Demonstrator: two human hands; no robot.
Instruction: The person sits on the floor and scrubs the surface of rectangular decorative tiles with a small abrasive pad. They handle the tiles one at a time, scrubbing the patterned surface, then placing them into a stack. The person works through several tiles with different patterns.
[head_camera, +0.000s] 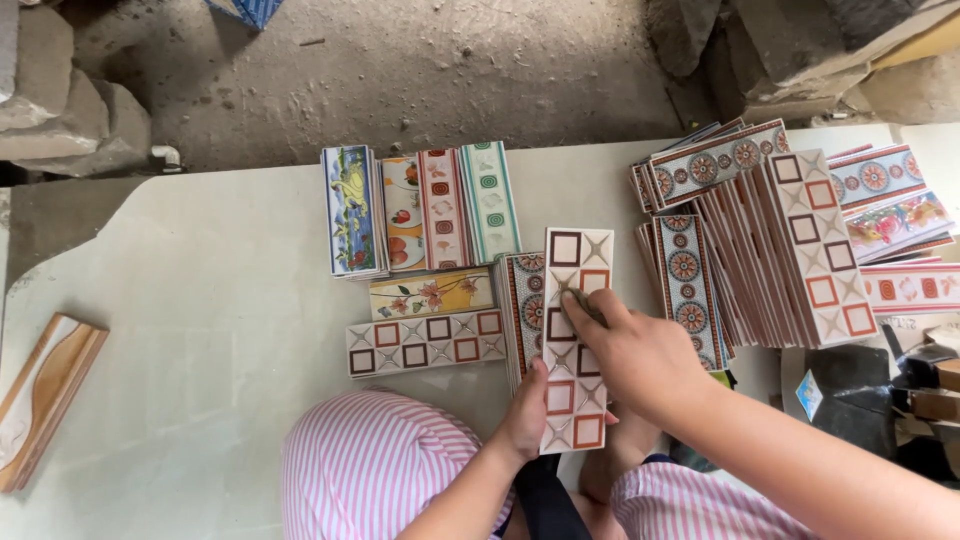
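I see a long narrow tile with red and brown squares and grey stars (574, 330) standing lengthwise away from me, near the front edge of the pale table (200, 300), a little right of centre. It lies on top of a stack of tiles with round brown medallions (522, 305), covering that stack's right part. My left hand (527, 410) grips the near end of the tile from the left side, thumb on the patterned face and the other fingers hidden under it, so it pinches the tile's edge. My right hand (625, 350) lies across the middle of the tile from the right, fingers pressed together and bent down onto its face; I cannot tell whether they hold anything beneath them.

Just left of the tile lies another tile of the same square pattern (425, 343), set crosswise, with a yellow flowered tile (432, 293) touching its far side. Farther off stand four upright stacks side by side: a blue and yellow stack (350, 210), an orange fruit one (402, 212), a pink one (442, 208) and a green-ringed one (490, 200). To the right a large leaning heap of tiles (790, 250) fans out. At the near left edge lies a wooden-looking moulding piece (40, 395). Beyond the table is bare dusty ground (420, 70). My knees in pink striped cloth (370, 465) show at the bottom.
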